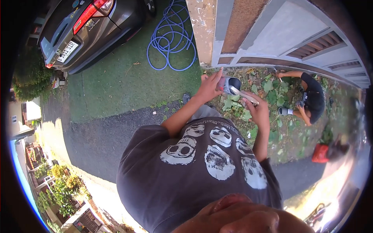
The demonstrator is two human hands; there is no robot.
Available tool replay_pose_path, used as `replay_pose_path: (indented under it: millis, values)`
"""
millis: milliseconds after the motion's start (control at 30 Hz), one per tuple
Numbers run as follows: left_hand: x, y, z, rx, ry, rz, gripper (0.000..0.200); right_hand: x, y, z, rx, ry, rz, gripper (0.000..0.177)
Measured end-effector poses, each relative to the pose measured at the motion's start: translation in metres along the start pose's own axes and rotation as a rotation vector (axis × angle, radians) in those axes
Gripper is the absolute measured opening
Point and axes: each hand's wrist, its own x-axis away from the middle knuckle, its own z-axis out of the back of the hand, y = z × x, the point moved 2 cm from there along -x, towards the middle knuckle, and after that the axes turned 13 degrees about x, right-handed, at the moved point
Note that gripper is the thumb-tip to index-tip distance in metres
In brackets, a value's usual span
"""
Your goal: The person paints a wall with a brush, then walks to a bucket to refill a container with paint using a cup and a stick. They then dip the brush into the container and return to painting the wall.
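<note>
riskily close work

the right hand (pixel 259 110) is gripping a pale-handled tool (pixel 248 96) in front of the dark shoe (pixel 234 82); the left hand (pixel 210 89) is holding its fingers spread nearby. a slip could be sending the tool into either.

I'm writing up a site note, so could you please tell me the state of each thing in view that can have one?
Pale-handled tool: held, slanting
Right grip: closed on the tool
Left grip: fingers extended; whether it holds anything is unclear
Blue hose: loosely coiled
Car: tailgate shut
Green leaves: scattered
Red item: blurred, state unclear
</note>
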Motion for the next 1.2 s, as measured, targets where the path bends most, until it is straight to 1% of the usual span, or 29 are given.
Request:
replay_pose_path:
  millis: [67,133,200,233,267,300,333,400,433,767,800,867,1100,1167,1200]
  values:
    - [-0.002,0.002,0.004,0.023,-0.02,-0.011,0.125,0.002,-0.004,0.015,-0.15,-0.115,-0.122,0.025]
    - [-0.006,0.006,0.009,0.042,-0.002,0.016,0.125,0.004,0.0,0.022,-0.163,-0.099,-0.09,0.025]
    - [-0.01,0.01,0.012,0.056,0.005,0.002,0.125,0.007,0.005,0.022,-0.333,-0.082,-0.196,0.015]
    - [-0.011,0.013,0.014,0.054,0.021,-0.013,0.125,0.007,0.006,0.022,-0.334,-0.073,-0.196,0.015]
    - [-0.013,0.015,0.015,0.051,0.035,-0.027,0.125,0.007,0.005,0.022,-0.388,-0.024,-0.122,0.01]
    - [-0.014,0.016,0.017,0.052,0.028,-0.031,0.125,0.008,0.004,0.021,-0.441,0.024,-0.052,0.009]
    - [-0.015,0.016,0.017,0.033,0.039,-0.04,0.125,0.008,0.005,0.019,-0.443,0.03,-0.061,0.009]
    - [-0.018,0.017,0.017,0.027,0.027,-0.049,0.125,0.008,0.007,0.017,-0.364,0.134,-0.081,0.016]
    - [-0.019,0.018,0.018,0.007,0.032,-0.069,0.124,0.008,0.008,0.015,-0.35,0.151,-0.106,0.019]
    - [-0.018,0.01,0.014,-0.123,0.002,-0.123,0.116,0.022,-0.004,0.011,-0.342,0.289,-0.196,0.02]
    - [-0.018,0.011,0.014,-0.14,-0.007,-0.12,0.116,0.024,-0.003,0.011,-0.343,0.29,-0.2,0.02]
    - [-0.017,0.012,0.014,-0.163,-0.007,-0.121,0.116,0.026,0.0,0.013,-0.181,0.319,-0.165,0.019]
    - [-0.013,0.011,0.01,-0.173,0.003,-0.107,0.116,0.03,-0.009,0.017,-0.24,0.358,-0.177,0.02]
    - [-0.011,0.011,0.011,-0.162,0.008,-0.098,0.116,0.034,-0.01,0.024,-0.164,0.314,-0.238,0.021]
    - [-0.01,0.011,0.011,-0.15,0.013,-0.09,0.116,0.035,-0.01,0.026,-0.164,0.314,-0.236,0.021]
